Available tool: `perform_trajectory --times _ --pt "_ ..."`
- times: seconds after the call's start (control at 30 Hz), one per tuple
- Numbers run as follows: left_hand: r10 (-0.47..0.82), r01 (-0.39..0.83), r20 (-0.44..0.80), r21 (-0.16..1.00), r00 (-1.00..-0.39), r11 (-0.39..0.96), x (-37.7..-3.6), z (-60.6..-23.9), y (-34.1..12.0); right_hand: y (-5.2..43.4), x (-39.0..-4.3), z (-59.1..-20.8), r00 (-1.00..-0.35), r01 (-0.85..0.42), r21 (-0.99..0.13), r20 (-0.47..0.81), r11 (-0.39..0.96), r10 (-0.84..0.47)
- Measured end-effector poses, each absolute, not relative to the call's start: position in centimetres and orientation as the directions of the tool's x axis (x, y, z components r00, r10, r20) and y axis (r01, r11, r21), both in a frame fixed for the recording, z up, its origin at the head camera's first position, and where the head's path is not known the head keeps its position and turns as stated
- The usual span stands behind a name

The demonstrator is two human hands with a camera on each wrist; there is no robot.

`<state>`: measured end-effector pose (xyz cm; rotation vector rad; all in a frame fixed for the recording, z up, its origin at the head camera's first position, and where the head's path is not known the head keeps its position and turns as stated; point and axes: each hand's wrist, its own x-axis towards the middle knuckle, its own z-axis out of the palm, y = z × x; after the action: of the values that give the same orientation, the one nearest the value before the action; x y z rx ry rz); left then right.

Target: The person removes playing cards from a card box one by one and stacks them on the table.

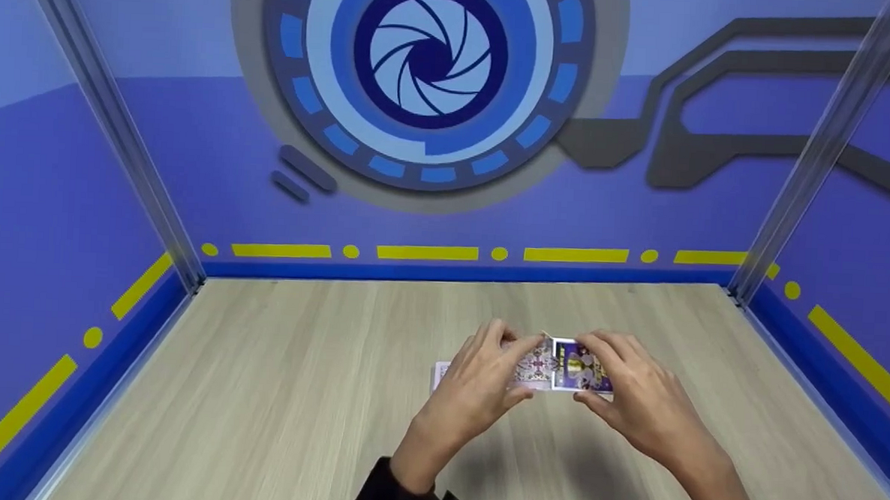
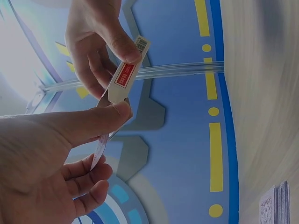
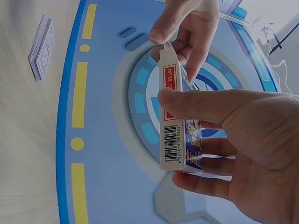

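Note:
My right hand point(image 1: 638, 379) grips a small card box point(image 1: 579, 365), purple with a white border. In the right wrist view, the thumb lies on the box's narrow white side, which carries a red label and a barcode. My left hand point(image 1: 477, 375) pinches a patterned playing card point(image 1: 536, 363) at the box's open end. That card shows edge-on in the left wrist view, bent slightly between thumb and fingers, its inner end hidden by the box flap. Both hands are raised above the table. A stack of playing cards point(image 3: 43, 49) lies on the tabletop, partly behind my left hand in the head view.
The wood-grain table point(image 1: 296, 394) is closed in by blue and purple panels point(image 1: 171, 163) at the back and sides. Clear corner posts point(image 1: 802, 160) rise at the back left and back right. A white cable point(image 3: 282, 70) hangs far off in the right wrist view.

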<state>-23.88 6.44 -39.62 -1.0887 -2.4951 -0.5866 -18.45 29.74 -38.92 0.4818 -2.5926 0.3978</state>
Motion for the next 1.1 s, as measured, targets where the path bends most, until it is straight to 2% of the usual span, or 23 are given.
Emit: perform_trajectory --times 0.17,0.47,0.63,0.83,1.1 --pt "0.591 0.737 0.468 0.229 -0.657 0.636 -24.0 -39.6 6.2 29.9 -18.4 -38.8 -0.832 -0.392 -0.188 0.491 0.901 -0.259" --pt "0.524 0.722 0.553 0.227 -0.648 0.653 -25.0 -39.7 5.0 30.7 -18.4 -38.3 -0.835 -0.353 -0.199 0.507 0.914 -0.212" --pt "0.498 0.705 0.551 0.260 -0.670 0.660 -25.8 -39.9 4.1 31.0 -18.3 -38.3 -0.838 -0.342 -0.209 0.509 0.916 -0.196" --pt "0.471 0.664 0.508 0.313 -0.721 0.679 -26.8 -40.2 2.7 31.3 -18.3 -38.1 -0.848 -0.322 -0.238 0.502 0.916 -0.168" --pt "0.424 0.546 0.357 0.397 -0.832 0.738 -28.4 -41.5 1.8 31.5 -18.3 -38.3 -0.850 -0.317 -0.281 0.507 0.906 -0.140"
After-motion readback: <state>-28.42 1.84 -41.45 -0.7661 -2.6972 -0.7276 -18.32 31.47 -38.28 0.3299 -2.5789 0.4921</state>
